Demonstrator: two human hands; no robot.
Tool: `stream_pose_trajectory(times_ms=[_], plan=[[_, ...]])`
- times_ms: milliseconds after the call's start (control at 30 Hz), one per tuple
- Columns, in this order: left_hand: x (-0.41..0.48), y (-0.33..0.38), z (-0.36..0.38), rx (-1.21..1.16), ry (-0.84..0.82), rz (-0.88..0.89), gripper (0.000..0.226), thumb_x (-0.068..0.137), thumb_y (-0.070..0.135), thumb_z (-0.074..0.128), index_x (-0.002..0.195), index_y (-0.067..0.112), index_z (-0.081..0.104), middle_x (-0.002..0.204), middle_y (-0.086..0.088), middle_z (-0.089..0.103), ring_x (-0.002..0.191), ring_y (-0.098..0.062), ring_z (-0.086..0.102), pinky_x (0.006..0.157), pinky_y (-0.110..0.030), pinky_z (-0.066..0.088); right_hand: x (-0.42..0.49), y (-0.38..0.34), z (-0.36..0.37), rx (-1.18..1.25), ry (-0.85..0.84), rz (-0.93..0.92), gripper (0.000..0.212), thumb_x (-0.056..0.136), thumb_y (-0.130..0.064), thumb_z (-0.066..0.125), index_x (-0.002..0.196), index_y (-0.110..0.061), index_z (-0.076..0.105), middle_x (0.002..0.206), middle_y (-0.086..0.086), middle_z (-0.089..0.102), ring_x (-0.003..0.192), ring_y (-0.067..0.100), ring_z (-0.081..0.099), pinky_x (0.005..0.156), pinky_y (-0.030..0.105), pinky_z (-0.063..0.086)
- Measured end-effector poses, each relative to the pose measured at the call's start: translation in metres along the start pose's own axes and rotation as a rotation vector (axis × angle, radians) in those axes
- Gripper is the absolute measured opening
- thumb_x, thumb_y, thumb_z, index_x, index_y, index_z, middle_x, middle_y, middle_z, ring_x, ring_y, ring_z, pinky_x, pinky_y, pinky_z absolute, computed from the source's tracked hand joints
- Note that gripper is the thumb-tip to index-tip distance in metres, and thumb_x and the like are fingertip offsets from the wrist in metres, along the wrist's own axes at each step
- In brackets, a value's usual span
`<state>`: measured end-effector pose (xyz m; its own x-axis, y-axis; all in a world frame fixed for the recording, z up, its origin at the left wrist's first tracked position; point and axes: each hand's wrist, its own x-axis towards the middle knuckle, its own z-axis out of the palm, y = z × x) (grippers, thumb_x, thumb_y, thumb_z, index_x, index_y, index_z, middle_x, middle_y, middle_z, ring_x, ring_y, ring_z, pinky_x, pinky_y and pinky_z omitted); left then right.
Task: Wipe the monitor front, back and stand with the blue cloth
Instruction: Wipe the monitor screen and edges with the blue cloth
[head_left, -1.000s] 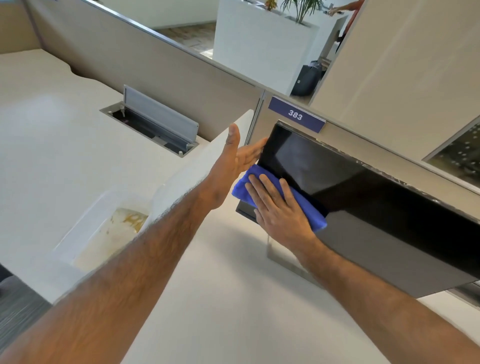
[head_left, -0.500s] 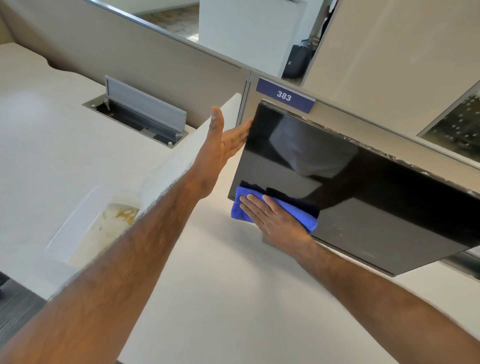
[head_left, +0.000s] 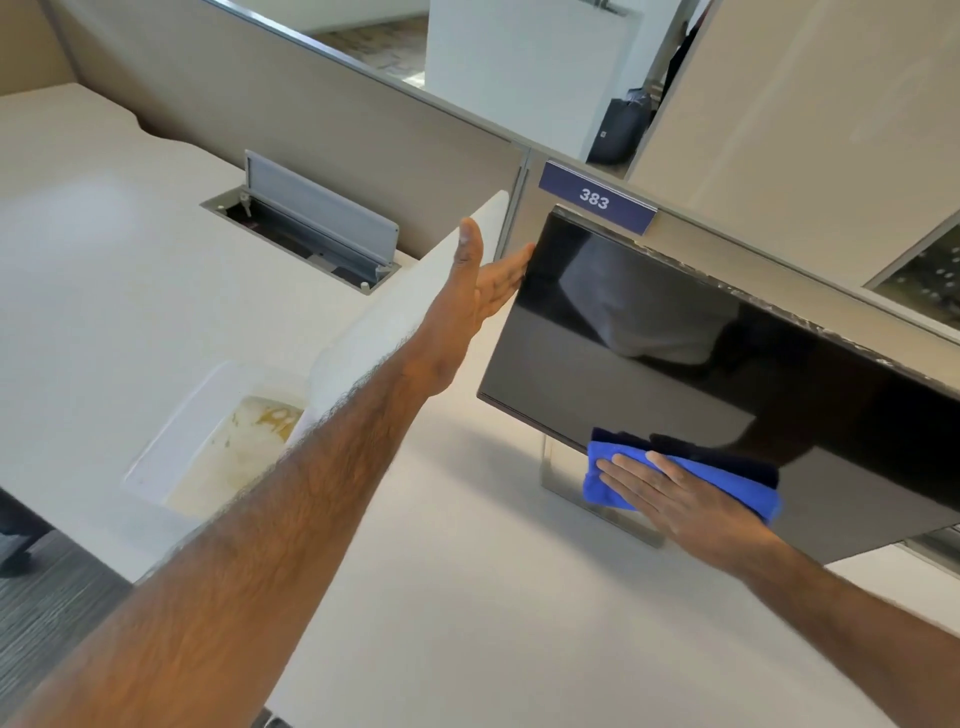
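Observation:
The monitor (head_left: 675, 332) stands at the right of the desk, its black screen facing me and tilted. My right hand (head_left: 680, 504) lies flat with straight fingers on the blue cloth (head_left: 602, 488), pressing it against the screen's lower edge. My left hand (head_left: 483, 286) reaches out with straight fingers and touches the monitor's upper left side edge, thumb raised. A silver stand (head_left: 558, 475) shows under the screen, partly hidden by the cloth and hand.
A white desk (head_left: 415, 597) spreads below. A low white divider (head_left: 405, 317) runs under my left arm. An open grey cable hatch (head_left: 311, 234) sits at the left. Beige partitions carry a blue plate "383" (head_left: 595, 200). A stained recess (head_left: 244, 447) lies left.
My right hand has slid the blue cloth from the screen's left middle down and rightward along the bottom edge. My left hand has stayed on the monitor's left edge.

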<state>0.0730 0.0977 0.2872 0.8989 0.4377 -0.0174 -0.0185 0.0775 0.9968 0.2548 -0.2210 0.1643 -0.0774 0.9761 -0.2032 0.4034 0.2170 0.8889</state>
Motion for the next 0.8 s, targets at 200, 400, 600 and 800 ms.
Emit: stream_pose_trajectory(times_ms=[200,400,600,800], plan=[[0.002,0.005,-0.001,0.02,-0.034,0.013,0.078,0.096,0.068,-0.005,0.161,0.037,0.026,0.169,0.01,0.024,0.157,-0.018,0.022,0.128,-0.057,0.0,-0.017,0.015,-0.004,-0.048,-0.035,0.035,0.075,0.095,-0.02,0.034,0.161,-0.001,0.006,0.17,0.018,-0.004,0.157,0.033,0.008,0.126,0.045,0.011],[0.002,-0.003,0.0,-0.011,0.009,0.009,0.094,0.084,0.083,-0.002,0.159,0.038,0.031,0.168,0.01,0.029,0.156,-0.017,0.026,0.128,-0.057,0.002,0.056,0.021,-0.026,0.056,0.036,0.142,0.072,0.097,-0.019,0.032,0.161,-0.002,0.005,0.17,0.017,-0.005,0.157,0.031,0.003,0.127,0.046,0.009],[0.001,0.004,0.004,-0.031,-0.028,0.03,0.128,0.053,0.107,0.023,0.157,0.035,0.037,0.164,0.009,0.038,0.153,-0.016,0.032,0.129,-0.054,0.006,0.116,0.076,-0.06,0.232,0.224,0.579,0.067,0.104,-0.017,0.04,0.162,-0.007,0.008,0.171,0.01,0.006,0.157,0.028,0.005,0.126,0.047,0.01],[0.0,0.007,0.009,0.01,0.003,0.037,0.12,0.063,0.102,0.019,0.159,0.032,0.034,0.163,0.008,0.039,0.152,-0.015,0.035,0.13,-0.048,0.01,0.121,0.069,-0.057,0.234,0.314,0.66,0.062,0.106,-0.016,0.036,0.162,-0.005,0.011,0.171,0.01,0.01,0.157,0.028,0.01,0.126,0.047,0.013]])
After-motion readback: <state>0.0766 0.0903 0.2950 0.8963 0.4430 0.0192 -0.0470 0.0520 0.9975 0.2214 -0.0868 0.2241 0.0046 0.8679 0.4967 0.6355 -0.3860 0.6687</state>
